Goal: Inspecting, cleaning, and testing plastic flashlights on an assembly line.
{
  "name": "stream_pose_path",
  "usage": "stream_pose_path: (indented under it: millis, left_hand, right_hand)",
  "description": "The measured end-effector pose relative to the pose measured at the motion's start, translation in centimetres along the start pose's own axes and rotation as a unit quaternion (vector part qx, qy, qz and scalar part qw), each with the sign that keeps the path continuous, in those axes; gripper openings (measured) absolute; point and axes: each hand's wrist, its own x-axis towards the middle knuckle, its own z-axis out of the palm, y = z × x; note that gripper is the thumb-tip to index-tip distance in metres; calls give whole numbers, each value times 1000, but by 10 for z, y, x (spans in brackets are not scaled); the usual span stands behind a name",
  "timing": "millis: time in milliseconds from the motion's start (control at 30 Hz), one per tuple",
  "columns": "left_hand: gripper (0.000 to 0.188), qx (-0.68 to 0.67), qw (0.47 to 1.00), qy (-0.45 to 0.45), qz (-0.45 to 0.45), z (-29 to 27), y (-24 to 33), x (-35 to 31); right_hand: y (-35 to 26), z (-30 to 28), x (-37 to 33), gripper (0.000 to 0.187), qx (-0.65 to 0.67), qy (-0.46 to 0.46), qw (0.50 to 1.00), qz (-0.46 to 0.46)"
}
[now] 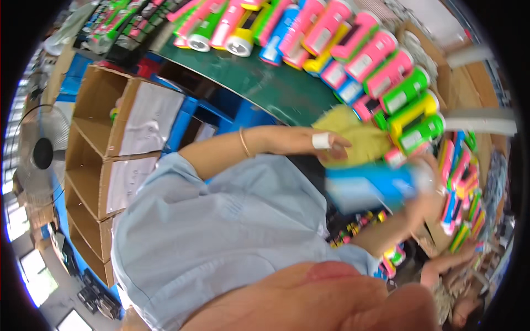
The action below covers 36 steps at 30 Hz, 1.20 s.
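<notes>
While the right hand (424, 199) clasps a blue flashlight (370, 187), I can't tell whether the left hand (303, 140) grips the yellow cloth (359, 129); more flashlights (328, 27) crowd the far desk (265, 83), finished or not unclear.

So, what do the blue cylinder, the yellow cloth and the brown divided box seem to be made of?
Blue cylinder: perhaps plastic, judging by its bright colour and rigid shape; motion blur leaves the finish open.
Yellow cloth: likely fabric, matt, with a soft, uneven outline.
Brown divided box: most likely cardboard, dull tan with thin, flat walls.
</notes>
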Motion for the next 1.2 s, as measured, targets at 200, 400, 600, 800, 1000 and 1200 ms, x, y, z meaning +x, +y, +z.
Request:
stream_pose_path:
  millis: [200,400,600,800,1000,1200]
  left_hand:
    - [49,-97,991,78,-57,34,29,22]
    - [37,-257,944,206,10,13,30,40]
    - [36,-366,917,161,-3,7,32,54]
    - [30,-315,927,201,-19,3,26,64]
    - [43,219,913,322,126,-17,54,58]
    - [79,483,679,521,185,-58,73,76]
  right_hand:
    - [-10,81,0,30,-97,-91,984,-116]
    - [56,88,-21,16,-35,-63,997,41]
    - [65,94,-29,10,-54,-8,996,-72]
    - [69,94,-27,14,-36,4,997,-61]
    - [62,85,-18,36,121,19,991,44]
    - [70,79,-6,22,210,-4,969,126]
